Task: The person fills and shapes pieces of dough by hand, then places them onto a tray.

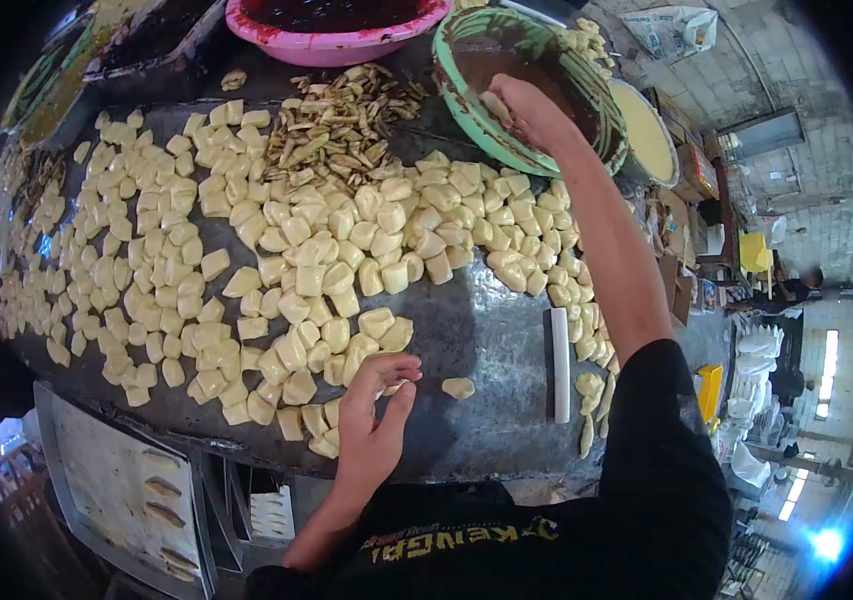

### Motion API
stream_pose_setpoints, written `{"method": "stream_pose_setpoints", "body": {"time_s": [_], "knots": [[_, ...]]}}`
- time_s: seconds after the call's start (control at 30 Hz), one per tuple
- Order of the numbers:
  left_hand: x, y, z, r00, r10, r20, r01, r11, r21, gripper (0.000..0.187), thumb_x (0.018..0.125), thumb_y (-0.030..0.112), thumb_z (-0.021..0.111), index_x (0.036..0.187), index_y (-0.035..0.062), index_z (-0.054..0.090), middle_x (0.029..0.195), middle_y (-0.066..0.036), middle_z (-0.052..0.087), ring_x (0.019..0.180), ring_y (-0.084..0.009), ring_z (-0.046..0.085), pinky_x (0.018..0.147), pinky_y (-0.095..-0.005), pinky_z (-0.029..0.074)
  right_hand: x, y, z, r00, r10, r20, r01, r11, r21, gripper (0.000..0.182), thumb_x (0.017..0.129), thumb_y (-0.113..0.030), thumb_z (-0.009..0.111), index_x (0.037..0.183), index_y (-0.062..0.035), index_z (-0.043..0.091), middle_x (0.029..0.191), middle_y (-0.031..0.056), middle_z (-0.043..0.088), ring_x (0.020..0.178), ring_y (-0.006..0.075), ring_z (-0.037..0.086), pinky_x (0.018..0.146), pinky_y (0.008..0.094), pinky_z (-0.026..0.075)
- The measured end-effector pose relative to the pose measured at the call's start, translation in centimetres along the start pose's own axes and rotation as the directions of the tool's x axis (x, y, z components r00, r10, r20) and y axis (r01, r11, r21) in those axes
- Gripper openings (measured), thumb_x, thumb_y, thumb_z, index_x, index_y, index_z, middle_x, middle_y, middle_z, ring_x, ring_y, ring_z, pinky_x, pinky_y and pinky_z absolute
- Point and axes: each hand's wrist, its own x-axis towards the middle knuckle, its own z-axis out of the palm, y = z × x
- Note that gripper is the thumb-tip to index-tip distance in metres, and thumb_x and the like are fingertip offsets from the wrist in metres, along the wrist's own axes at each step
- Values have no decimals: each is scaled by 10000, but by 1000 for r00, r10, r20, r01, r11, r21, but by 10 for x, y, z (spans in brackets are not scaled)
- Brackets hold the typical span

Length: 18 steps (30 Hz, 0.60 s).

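Note:
Pale, glossy dough pieces (312, 280) cover much of the dark work table (427, 340). My left hand (372, 415) rests near the front edge of the pile, fingers loosely curled and thumb apart; a pale bit of dough shows behind the thumb. To its right lies one flattened dough piece (458, 388). My right hand (535, 112) reaches into a green basin (492, 150) with brown filling smeared inside. Its fingers are closed around something pale at the basin's near left, too hidden to name. A white rolling pin (558, 365) lies upright in view, right of the flattened piece.
A pile of brown strips (342, 125) sits behind the dough. Beyond it stands a pink basin (337, 40) of dark red contents. A bowl of pale yellow mixture (647, 130) is beside the green basin. Below left is a baking tray (117, 480). Another person (797, 290) is far right.

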Motion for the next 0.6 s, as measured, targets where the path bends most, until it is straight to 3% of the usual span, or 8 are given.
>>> {"method": "stream_pose_setpoints", "body": {"time_s": [0.17, 0.23, 0.3, 0.33, 0.37, 0.47, 0.53, 0.6], "knots": [[16, 9, 16, 999, 7, 41, -8, 1000, 10, 232, 960, 4, 520, 1182, -29, 576, 1103, -98, 635, 1054, -177, 605, 974, -315, 450, -118, -68, -6, 997, 76, -11, -57, 821, 569, 249, 962, -269, 510, 891, -58, 621, 811, 39, 620, 746, 157, 575, 672, 309, 481], [23, 10, 30, 998, -51, 37, 59, 968, -243, 182, 991, 53, 540, 1145, -15, 610, 1094, -83, 644, 1047, -185, 623, 962, -314, 473, -174, -65, 10, 982, 159, 103, -187, 744, 642, 231, 961, -278, 554, 925, -59, 618, 833, 56, 633, 749, 177, 602, 669, 310, 503], [27, 1, 49, 979, -200, -26, 159, 843, -514, 212, 998, 88, 525, 1170, -6, 608, 1129, -98, 647, 1058, -187, 618, 973, -332, 466, -229, -33, 30, 929, -203, 311, 167, 976, 137, 225, 982, -262, 564, 935, -62, 655, 942, 75, 679, 863, 164, 652, 802, 318, 529], [28, -6, 53, 943, -330, -43, 188, 636, -748, 243, 1006, 122, 509, 1194, 3, 606, 1163, -113, 650, 1070, -188, 613, 985, -350, 458, -257, -28, 54, 933, 94, 346, -256, 850, 461, 201, 975, -232, 566, 953, -56, 660, 970, 76, 674, 888, 170, 648, 801, 323, 530], [21, -14, 48, 942, -330, -63, 174, 642, -747, 243, 1006, 122, 509, 1194, 3, 606, 1163, -113, 650, 1070, -188, 613, 985, -350, 458, -282, -24, 81, 811, 339, 477, -585, 465, 664, 180, 967, -202, 569, 970, -49, 664, 997, 78, 670, 913, 177, 644, 801, 328, 530], [-9, -40, 23, 879, -476, -24, 398, 761, -513, 214, 1025, 168, 537, 1134, 7, 626, 1055, -48, 645, 978, -128, 609, 895, -295, 489, -329, 3, 123, 787, 351, 507, -609, 574, 548, 200, 948, -139, 548, 1067, -20, 655, 1054, 76, 661, 970, 165, 631, 815, 329, 531], [-24, -46, 3, 883, -454, -118, 381, 841, -383, 204, 1026, 170, 540, 1114, 9, 628, 1036, -40, 640, 952, -115, 605, 871, -282, 492, -345, 10, 139, 816, 379, 436, -532, 787, 313, 256, 937, -112, 529, 1123, 29, 632, 1035, 80, 670, 949, 155, 634, 829, 322, 527], [-33, -50, -3, 911, -329, -250, 243, 917, -317, 193, 1035, 173, 529, 1105, 13, 613, 1010, -37, 634, 923, -122, 614, 854, -283, 495, -344, 7, 146, 809, 296, 507, -530, 740, 414, 268, 949, -130, 519, 1137, 22, 633, 1027, 83, 675, 939, 145, 634, 823, 310, 523]]}}
